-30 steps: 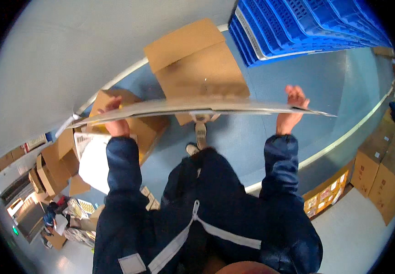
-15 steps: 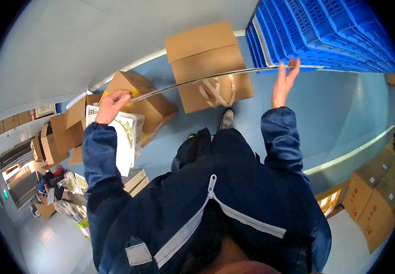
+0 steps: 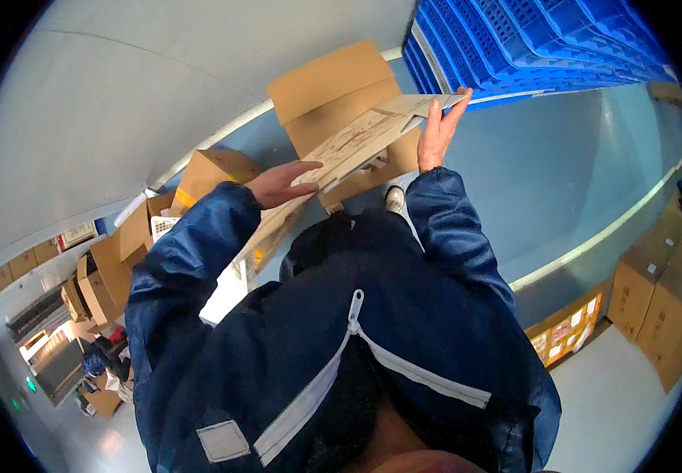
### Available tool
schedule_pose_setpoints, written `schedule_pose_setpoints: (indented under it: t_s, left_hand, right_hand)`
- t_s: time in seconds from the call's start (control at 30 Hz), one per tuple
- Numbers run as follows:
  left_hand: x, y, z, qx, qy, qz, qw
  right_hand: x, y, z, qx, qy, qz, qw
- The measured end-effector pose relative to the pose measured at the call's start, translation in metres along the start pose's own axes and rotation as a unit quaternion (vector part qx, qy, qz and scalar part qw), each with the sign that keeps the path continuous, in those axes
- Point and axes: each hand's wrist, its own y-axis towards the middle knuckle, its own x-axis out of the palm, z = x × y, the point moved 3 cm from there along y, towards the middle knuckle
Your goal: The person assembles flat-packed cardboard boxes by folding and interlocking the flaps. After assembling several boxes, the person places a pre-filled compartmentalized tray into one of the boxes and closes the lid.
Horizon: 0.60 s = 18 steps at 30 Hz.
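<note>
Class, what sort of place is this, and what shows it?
Probably a warehouse or packing area: stacked blue crates, brown cartons on the right, and open cardboard boxes on the left.

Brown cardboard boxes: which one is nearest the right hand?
The central brown cardboard box, partly behind the beige cardboard sheet; others sit farther off, left or right.
</note>
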Motion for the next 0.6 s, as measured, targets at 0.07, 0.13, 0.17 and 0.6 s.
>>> schedule_pose_setpoints:
  t_s: [0.07,0.13,0.17,0.6]
  left_hand:
    - [0.009,0.000,-0.015,-0.023,0.021,-0.031,0.999]
    - [0.025,0.003,-0.030,0.033,0.004,-0.010,0.999]
    - [0.029,0.006,-0.028,0.038,0.009,-0.025,0.999]
    - [-0.006,0.018,-0.008,-0.035,0.104,0.011,0.994]
  right_hand:
    - [0.014,-0.008,-0.002,0.006,-0.013,0.015,1.000]
    - [0.029,-0.010,-0.006,0.013,0.004,0.024,1.000]
    - [0.035,-0.009,-0.003,0.020,0.024,0.023,0.999]
    - [0.068,-0.022,-0.016,0.111,0.039,-0.151,0.981]
